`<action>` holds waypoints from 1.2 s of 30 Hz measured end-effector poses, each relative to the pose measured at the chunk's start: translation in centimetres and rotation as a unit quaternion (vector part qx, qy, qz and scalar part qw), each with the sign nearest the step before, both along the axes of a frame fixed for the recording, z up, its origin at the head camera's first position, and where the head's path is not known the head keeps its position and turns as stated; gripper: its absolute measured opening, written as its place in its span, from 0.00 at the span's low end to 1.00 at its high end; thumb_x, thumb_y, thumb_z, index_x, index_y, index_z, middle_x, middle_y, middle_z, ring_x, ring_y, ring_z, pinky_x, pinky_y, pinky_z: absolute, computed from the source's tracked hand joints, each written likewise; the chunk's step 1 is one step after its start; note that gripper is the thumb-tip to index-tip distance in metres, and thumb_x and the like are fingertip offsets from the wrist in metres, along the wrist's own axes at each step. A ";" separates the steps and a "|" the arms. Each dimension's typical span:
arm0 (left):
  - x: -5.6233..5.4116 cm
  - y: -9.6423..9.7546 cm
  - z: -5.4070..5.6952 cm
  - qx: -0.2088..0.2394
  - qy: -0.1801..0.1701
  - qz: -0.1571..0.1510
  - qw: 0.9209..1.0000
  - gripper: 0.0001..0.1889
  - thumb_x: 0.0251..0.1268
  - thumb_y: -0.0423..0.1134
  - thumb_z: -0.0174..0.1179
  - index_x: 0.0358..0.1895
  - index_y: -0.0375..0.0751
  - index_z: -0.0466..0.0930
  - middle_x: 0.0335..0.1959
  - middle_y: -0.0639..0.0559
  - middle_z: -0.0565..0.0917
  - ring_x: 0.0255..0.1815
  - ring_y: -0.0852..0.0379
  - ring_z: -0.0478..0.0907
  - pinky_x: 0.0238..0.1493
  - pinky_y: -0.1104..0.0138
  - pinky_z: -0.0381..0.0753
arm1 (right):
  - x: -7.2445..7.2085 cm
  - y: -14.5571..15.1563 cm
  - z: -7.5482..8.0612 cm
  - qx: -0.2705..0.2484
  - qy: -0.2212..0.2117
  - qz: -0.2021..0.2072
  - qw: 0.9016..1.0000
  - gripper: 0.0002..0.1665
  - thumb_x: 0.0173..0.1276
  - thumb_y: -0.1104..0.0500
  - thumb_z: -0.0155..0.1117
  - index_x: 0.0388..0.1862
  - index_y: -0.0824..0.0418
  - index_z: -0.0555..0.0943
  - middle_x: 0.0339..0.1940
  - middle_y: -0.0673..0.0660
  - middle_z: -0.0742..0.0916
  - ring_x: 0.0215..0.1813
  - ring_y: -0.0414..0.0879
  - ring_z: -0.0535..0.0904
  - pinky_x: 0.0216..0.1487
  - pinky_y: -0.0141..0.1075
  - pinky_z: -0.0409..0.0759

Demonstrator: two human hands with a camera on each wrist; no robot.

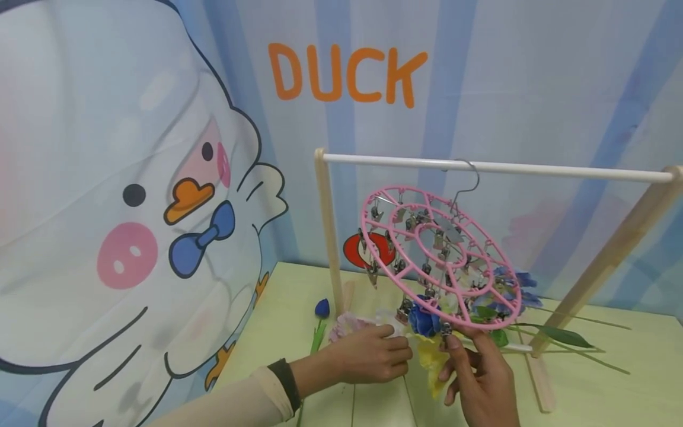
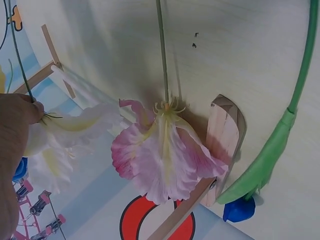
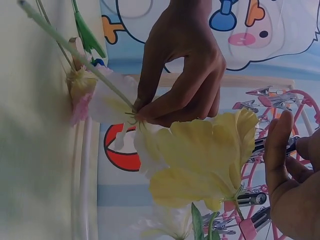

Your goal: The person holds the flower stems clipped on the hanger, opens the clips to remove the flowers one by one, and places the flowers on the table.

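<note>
A pink round clip hanger [image 1: 453,281] hangs tilted by its metal hook from a white rod. My left hand [image 1: 373,356] pinches a white flower [image 2: 57,135] just behind its petals, as the left wrist view shows. My right hand [image 1: 482,373] holds a small metal clip [image 1: 447,331] at the hanger's near edge, between thumb and finger. Between the two hands is a yellow flower [image 3: 205,155], its base close to one of the clips. A blue flower [image 1: 424,320] sits just under the hanger's rim. Petals partly hide the clips there.
The rod [image 1: 533,170] rests on a wooden frame [image 1: 328,225]. A pink-white flower [image 2: 160,155] and a blue tulip [image 2: 239,209] lie at the left on the pale table [image 1: 288,284]. Blue-purple flowers [image 1: 514,287] and long stems lie behind right. A duck-print backdrop [image 1: 133,148] stands behind.
</note>
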State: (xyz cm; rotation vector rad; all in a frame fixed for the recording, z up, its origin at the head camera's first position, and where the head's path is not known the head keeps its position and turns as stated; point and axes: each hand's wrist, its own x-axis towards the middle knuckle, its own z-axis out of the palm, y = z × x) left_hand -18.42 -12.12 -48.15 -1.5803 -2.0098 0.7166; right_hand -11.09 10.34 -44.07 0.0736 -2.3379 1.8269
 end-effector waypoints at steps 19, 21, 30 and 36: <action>-1.0 1.0 -1.7 -0.037 0.008 -0.027 0.999 0.11 0.85 0.45 0.50 0.54 0.65 0.82 0.60 0.70 0.84 0.61 0.67 0.77 0.53 0.71 0.71 | 0.3 -0.5 0.3 -0.014 -0.011 -0.004 1.000 0.20 0.87 0.51 0.53 0.69 0.58 0.76 0.44 0.65 0.88 0.24 0.47 0.84 0.15 0.43 0.81; -1.1 1.2 -2.0 -0.032 0.018 -0.034 0.999 0.11 0.85 0.45 0.49 0.52 0.65 0.82 0.58 0.70 0.84 0.60 0.67 0.77 0.55 0.71 0.71 | 0.3 -0.5 0.3 -0.015 -0.006 -0.005 1.000 0.20 0.87 0.51 0.53 0.69 0.58 0.76 0.43 0.65 0.88 0.23 0.47 0.84 0.15 0.43 0.80; -1.6 2.3 -3.2 0.005 0.029 -0.067 0.997 0.13 0.85 0.42 0.48 0.48 0.66 0.82 0.54 0.73 0.84 0.59 0.69 0.78 0.69 0.69 0.71 | 0.5 -0.8 0.1 -0.031 0.003 -0.011 0.999 0.19 0.87 0.53 0.53 0.69 0.58 0.77 0.44 0.56 0.84 0.23 0.47 0.83 0.16 0.44 0.82; -1.9 2.4 -4.1 0.020 0.031 -0.098 0.995 0.14 0.86 0.43 0.47 0.46 0.64 0.83 0.50 0.72 0.85 0.52 0.70 0.78 0.58 0.71 0.73 | 0.5 -0.9 0.1 -0.021 -0.002 -0.008 1.000 0.20 0.87 0.51 0.53 0.69 0.59 0.77 0.45 0.58 0.85 0.24 0.47 0.83 0.16 0.45 0.82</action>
